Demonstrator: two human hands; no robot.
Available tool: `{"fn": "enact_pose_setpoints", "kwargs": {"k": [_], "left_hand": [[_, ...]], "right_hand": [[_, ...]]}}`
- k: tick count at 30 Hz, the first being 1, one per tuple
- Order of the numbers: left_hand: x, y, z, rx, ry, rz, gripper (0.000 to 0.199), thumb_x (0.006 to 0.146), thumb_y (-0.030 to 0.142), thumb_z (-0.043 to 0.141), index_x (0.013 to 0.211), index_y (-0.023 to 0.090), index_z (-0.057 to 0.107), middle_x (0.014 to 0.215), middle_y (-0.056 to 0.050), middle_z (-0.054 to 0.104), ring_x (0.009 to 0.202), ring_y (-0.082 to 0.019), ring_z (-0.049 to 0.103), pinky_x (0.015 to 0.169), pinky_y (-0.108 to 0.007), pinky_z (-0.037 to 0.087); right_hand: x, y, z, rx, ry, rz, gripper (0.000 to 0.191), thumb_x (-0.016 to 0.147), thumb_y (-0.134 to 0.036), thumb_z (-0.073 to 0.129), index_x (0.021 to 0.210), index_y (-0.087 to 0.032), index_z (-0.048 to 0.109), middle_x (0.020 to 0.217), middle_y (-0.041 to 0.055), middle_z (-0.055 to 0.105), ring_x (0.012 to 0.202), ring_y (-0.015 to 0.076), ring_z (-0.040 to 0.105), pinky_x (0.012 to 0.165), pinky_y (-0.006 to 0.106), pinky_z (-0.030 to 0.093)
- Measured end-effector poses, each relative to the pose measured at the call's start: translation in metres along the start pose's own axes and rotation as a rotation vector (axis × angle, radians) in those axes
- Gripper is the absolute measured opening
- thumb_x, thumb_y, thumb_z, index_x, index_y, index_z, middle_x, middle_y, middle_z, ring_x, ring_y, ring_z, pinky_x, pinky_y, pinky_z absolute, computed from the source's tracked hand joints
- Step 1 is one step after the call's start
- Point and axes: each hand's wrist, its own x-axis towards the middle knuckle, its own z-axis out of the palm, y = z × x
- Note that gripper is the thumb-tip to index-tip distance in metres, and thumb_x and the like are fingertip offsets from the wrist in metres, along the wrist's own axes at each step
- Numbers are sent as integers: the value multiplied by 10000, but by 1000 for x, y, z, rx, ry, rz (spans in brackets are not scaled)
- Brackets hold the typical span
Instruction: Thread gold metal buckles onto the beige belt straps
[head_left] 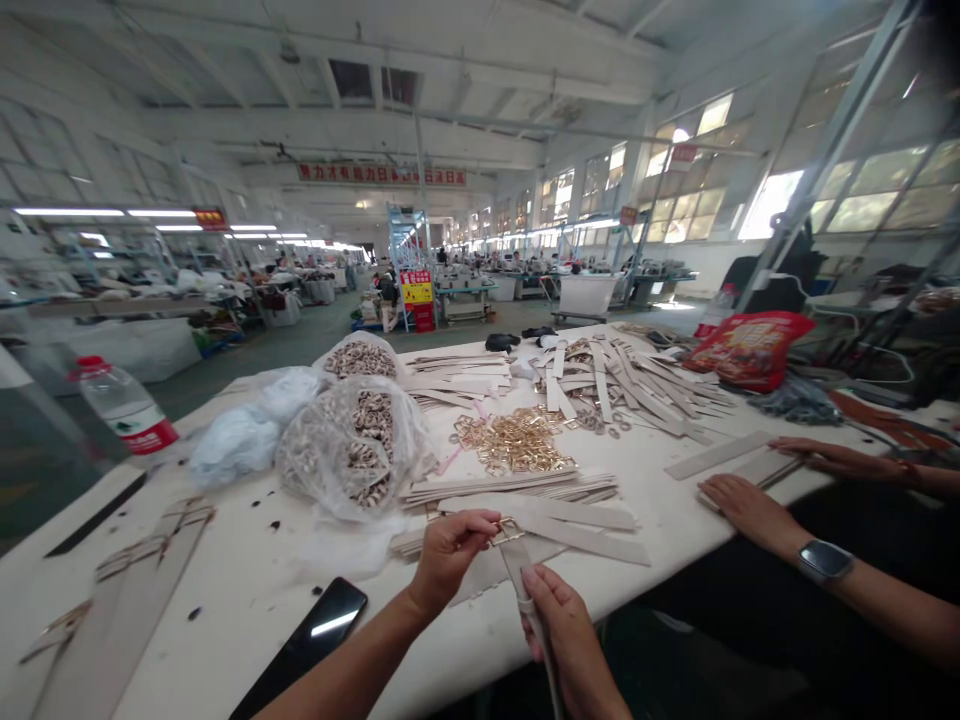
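My left hand [454, 555] pinches a gold-coloured metal buckle [508, 531] between thumb and fingers. From the buckle a light grey strap [514, 562] runs down into my right hand [559, 625], whose fingers are closed around it. A small loop [527, 606] sits around the strap beside my right thumb. Just beyond my hands lie stacked grey strips [577, 515], and behind them a pile of gold buckles [517, 440] spreads over the table.
Plastic bags of small grey loops [352, 440] stand at left, near a water bottle [124, 410]. A black phone [307, 650] lies beside my left forearm. Finished-looking buckled straps [142, 570] lie at far left. At right, a co-worker's hands [754, 510] rest on strips, near a red bag [750, 350].
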Motion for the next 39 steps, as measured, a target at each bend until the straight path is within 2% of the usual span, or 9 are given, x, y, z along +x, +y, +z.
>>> {"fn": "enact_pose_setpoints", "kwargs": {"k": [6, 10, 15, 20, 24, 29, 34, 37, 39], "left_hand": [[-4, 1, 0, 75, -79, 73, 132, 823, 260, 604, 807, 169, 699, 1005, -102, 698, 906, -207, 652, 816, -312, 512], [-5, 7, -1, 154, -143, -23, 201, 846, 327, 561, 791, 194, 701, 1012, -91, 697, 903, -212, 647, 811, -308, 508], [-16, 18, 4, 259, -331, -72, 265, 871, 352, 509, 807, 208, 722, 841, -71, 709, 796, -198, 643, 768, -292, 498], [-29, 14, 9, 225, -322, -102, 248, 874, 327, 503, 907, 214, 722, 907, -77, 696, 882, -205, 620, 787, -289, 485], [-24, 9, 5, -14, -201, -343, 363, 809, 381, 578, 1128, 214, 629, 1106, -94, 627, 898, -201, 601, 603, -231, 498], [-9, 5, 7, -88, -332, -485, 269, 746, 381, 642, 731, 112, 638, 567, -13, 568, 485, -94, 505, 428, -171, 398], [0, -10, 8, -96, -109, -522, 327, 717, 451, 647, 677, 136, 567, 480, 24, 493, 413, -83, 449, 412, -181, 384], [-5, -27, 5, -35, -131, -556, 378, 666, 504, 661, 776, 147, 601, 561, -13, 548, 474, -131, 505, 420, -217, 412], [-11, -38, 0, 131, -119, -461, 506, 583, 483, 729, 992, 202, 625, 783, -75, 636, 689, -225, 603, 517, -281, 491]], "right_hand": [[-5, 5, -3, -8, 23, -45, 380, 797, -551, 563, 763, -177, 505, 477, -69, 468, 346, 36, 341, 349, 159, 207], [-6, 5, -3, -130, 52, -67, 428, 764, -595, 568, 810, -171, 534, 497, -55, 476, 368, 60, 370, 354, 173, 258], [-10, 5, 0, -114, 119, -117, 459, 774, -632, 518, 751, -175, 551, 514, -44, 452, 394, 72, 368, 353, 184, 265], [-4, 7, -6, -89, 77, -119, 446, 716, -613, 609, 748, -172, 554, 506, -51, 458, 390, 65, 358, 361, 183, 262], [1, 7, -11, -205, 93, -111, 417, 749, -590, 581, 747, -173, 558, 489, -66, 425, 380, 63, 338, 354, 182, 255], [1, 14, -14, -426, 26, -172, 379, 786, -538, 553, 816, -164, 605, 562, -45, 479, 446, 94, 440, 412, 204, 358], [-6, 30, -14, -426, -27, -118, 397, 778, -563, 530, 772, -173, 605, 590, -24, 526, 507, 124, 496, 460, 239, 398], [1, 9, -33, -431, -76, -121, 379, 712, -586, 568, 725, -212, 632, 549, -7, 567, 506, 173, 543, 459, 296, 415], [19, -31, -74, -436, -52, -219, 324, 625, -592, 618, 724, -286, 656, 559, 9, 604, 589, 244, 591, 454, 349, 436]]}}
